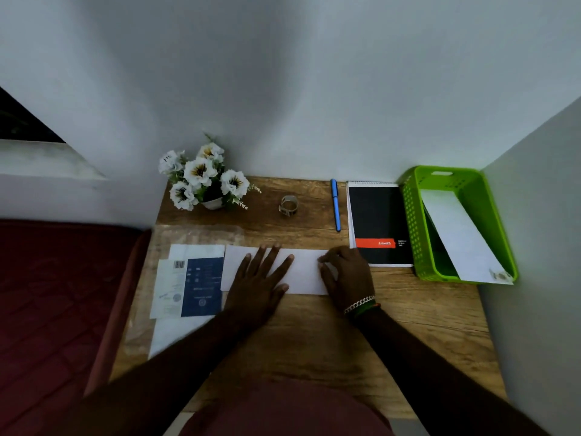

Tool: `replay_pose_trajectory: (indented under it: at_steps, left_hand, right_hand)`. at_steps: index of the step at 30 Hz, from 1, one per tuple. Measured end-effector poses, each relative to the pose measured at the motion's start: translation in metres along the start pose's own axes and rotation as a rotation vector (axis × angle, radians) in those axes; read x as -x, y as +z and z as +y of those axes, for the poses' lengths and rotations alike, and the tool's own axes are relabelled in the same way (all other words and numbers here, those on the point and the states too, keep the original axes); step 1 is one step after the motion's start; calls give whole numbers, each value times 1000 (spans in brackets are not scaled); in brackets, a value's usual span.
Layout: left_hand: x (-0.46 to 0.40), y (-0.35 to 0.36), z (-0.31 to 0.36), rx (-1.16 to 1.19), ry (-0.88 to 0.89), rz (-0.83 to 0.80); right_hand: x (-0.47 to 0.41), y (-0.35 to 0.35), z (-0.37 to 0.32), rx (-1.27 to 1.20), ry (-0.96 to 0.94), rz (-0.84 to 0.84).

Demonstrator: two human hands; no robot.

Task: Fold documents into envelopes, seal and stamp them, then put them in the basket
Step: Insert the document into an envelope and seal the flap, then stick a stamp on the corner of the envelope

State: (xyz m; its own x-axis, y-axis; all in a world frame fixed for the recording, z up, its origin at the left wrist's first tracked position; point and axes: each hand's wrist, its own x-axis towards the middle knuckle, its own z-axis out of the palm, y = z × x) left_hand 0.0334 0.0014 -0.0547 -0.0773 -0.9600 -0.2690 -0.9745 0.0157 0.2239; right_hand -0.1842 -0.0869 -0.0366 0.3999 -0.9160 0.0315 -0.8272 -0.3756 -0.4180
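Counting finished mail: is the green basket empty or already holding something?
Not empty. One white envelope leans slanted inside the green basket, with what looks like a stamp at its near corner.

- The flat left hand (261, 280) covers the middle of the long white paper envelope (303, 272); what lies under its palm and spread fingers (283, 265) is hidden.
- The curled right hand (345, 273) hides the envelope's right end, and whatever its fingertips (322, 261) pinch is too small to tell.
- Left of the left fingers, the print on the blue and white paper sheets (191, 286) is blurred and unreadable.
- Far right of the right fingers, the small mark on the white envelope in the green plastic basket (412, 221) is too blurred to make out.
- Both forearms run off the bottom edge.
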Motion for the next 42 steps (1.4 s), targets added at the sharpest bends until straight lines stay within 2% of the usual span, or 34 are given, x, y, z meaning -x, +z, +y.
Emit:
replay_pose_trajectory:
  at_steps: [3,8,12,14,15,17,20,22,24,26,28,33,37,42]
  left_hand:
    - [-2,1,0,8,-15,2]
    - [-3,11,-1,67,-27,60]
    - [-4,13,-1,130,-40,79]
    - [-2,11,-2,208,-48,143]
    - [-1,9,-2,290,-58,202]
    - [-2,0,3,525,-127,336]
    - [-11,-19,12,942,-312,475]
    - [-17,-36,14,1245,-355,406]
    - [-21,-46,10,1370,-251,303]
    - [-23,-53,10,1388,-136,238]
    - [-23,-58,16,1337,-95,250]
    - [-20,-61,25,1310,-150,303]
    - [-18,-59,23,1333,-224,350]
    - [-21,-54,16,1095,-245,458]
  right_hand:
    - [-39,-3,-17,-50,-19,-3]
    - [-98,-4,-56,-32,-26,-100]
    - [-126,0,-68,9,50,-178]
    - [-131,4,-66,34,92,-196]
    - [-129,5,-64,-8,118,-190]
    - [-117,-2,-61,-274,152,-185]
    - [-92,-18,-56,-553,153,-258]
    - [-77,-20,-48,-587,114,-321]
    - [-65,-19,-42,-641,76,-362]
    - [-54,-23,-41,-692,61,-387]
    - [-48,-28,-42,-710,44,-411]
    - [-38,-33,-40,-790,100,-400]
    - [-31,-38,-43,-825,162,-259]
    - [-28,-39,-50,-863,254,-121]
